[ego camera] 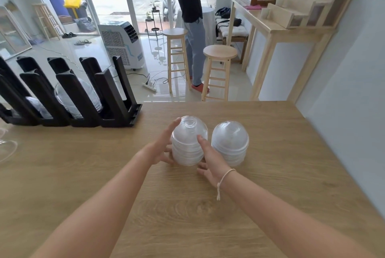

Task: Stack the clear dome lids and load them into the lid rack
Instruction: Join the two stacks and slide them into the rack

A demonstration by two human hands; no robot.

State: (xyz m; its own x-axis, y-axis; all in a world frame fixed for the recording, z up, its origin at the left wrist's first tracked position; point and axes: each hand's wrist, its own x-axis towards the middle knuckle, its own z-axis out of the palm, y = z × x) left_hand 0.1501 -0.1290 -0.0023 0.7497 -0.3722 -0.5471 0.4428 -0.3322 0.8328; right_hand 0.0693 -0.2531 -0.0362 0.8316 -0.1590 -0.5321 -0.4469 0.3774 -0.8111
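Note:
Two stacks of clear dome lids stand side by side on the wooden table. My left hand cups the left side of the left stack. On that stack's right side lies my right hand, its index finger resting on the dome. Both hands hold this stack between them. The right stack stands free, just right of my right hand. The black lid rack stands at the table's far left, with slanted slots. Stacked clear lids lie in its middle slots.
A clear lid's rim shows at the table's left edge. Beyond the table's far edge stand two wooden stools, a person in a dark shirt, a white air cooler and a wooden side table against the right wall.

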